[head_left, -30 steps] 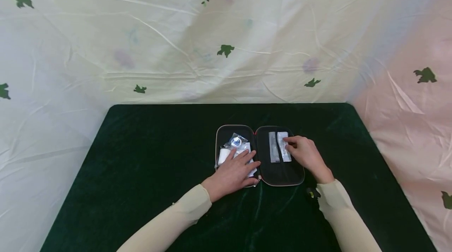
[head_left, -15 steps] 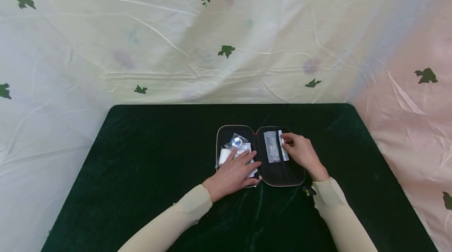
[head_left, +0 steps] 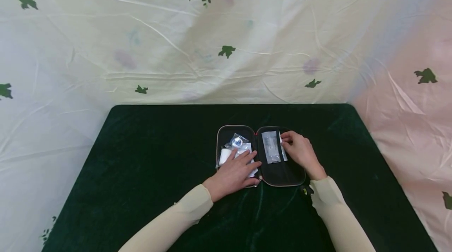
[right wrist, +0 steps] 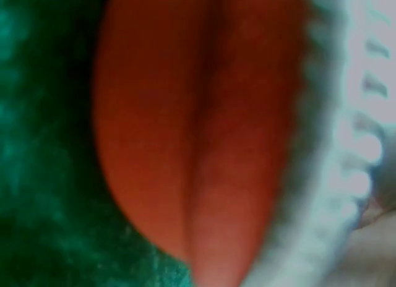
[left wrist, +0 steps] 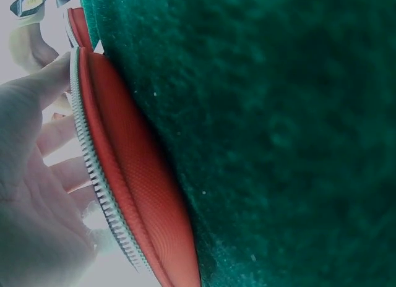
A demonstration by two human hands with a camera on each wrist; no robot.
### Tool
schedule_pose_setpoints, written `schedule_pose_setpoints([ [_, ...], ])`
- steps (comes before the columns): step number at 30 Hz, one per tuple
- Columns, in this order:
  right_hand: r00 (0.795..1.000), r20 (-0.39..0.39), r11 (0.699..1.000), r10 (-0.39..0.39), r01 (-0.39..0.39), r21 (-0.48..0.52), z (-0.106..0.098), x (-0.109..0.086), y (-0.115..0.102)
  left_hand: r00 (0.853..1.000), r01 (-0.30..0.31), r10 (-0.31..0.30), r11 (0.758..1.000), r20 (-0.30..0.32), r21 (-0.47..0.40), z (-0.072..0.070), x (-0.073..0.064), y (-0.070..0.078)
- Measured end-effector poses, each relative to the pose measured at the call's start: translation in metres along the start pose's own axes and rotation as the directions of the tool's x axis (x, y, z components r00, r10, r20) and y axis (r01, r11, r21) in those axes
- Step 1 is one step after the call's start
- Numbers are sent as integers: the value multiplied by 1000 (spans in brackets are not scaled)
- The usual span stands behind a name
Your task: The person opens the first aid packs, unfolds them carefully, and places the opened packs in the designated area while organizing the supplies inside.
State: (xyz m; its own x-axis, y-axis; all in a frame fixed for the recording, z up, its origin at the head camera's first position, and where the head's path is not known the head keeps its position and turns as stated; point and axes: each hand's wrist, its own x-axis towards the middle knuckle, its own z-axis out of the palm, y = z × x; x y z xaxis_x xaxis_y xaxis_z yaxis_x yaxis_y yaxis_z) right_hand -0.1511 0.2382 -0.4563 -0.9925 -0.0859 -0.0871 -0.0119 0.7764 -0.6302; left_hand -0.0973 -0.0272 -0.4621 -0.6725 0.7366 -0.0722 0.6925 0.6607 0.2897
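A zippered case (head_left: 279, 175), black inside and red outside, lies spread flat on the table. My left hand (head_left: 234, 169) rests with fingers extended over its left half, across white packets (head_left: 246, 147). Beside those fingers sit a white roll (head_left: 225, 156) and a round item in a clear bag (head_left: 237, 141). In the right half, a translucent packet (head_left: 270, 147) lies beneath a narrow black strap. My right hand (head_left: 301, 150) pinches its right edge between thumb and fingertips. The left wrist view shows my left hand (left wrist: 43, 175) beside the zipper teeth; the right wrist view is blurred.
Dark green velvet covers the table (head_left: 159, 146). A small dark object with a yellow-green mark (head_left: 305, 191) shows by the right cuff. Behind the table hangs a pale curtain (head_left: 176, 59) with leaf prints.
My right hand has moved slightly left, and the packet has slid left under the strap, showing more on the strap's left side. My left hand has stayed put.
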Motion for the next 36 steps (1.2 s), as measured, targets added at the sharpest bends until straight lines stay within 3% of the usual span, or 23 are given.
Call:
schedule_pose_setpoints([
  [8,999,9,999,49,-48,-15,3,1,-1,1000,-4,4,1000,-8,7,0,0,1],
  [18,1000,1,999,31,-31,34,9,0,-2,1000,-7,7,1000,-4,14,1,1,1],
  [26,995,-74,996,-72,68,-64,13,1,-3,1000,2,-2,999,-3,36,0,0,1],
  [30,995,-77,993,-67,59,-105,12,-4,-5,1000,-11,12,999,-4,51,-3,1,3],
  [36,991,-118,994,-60,49,-102,9,-13,-11,996,11,-8,999,-89,31,-12,-8,-3],
])
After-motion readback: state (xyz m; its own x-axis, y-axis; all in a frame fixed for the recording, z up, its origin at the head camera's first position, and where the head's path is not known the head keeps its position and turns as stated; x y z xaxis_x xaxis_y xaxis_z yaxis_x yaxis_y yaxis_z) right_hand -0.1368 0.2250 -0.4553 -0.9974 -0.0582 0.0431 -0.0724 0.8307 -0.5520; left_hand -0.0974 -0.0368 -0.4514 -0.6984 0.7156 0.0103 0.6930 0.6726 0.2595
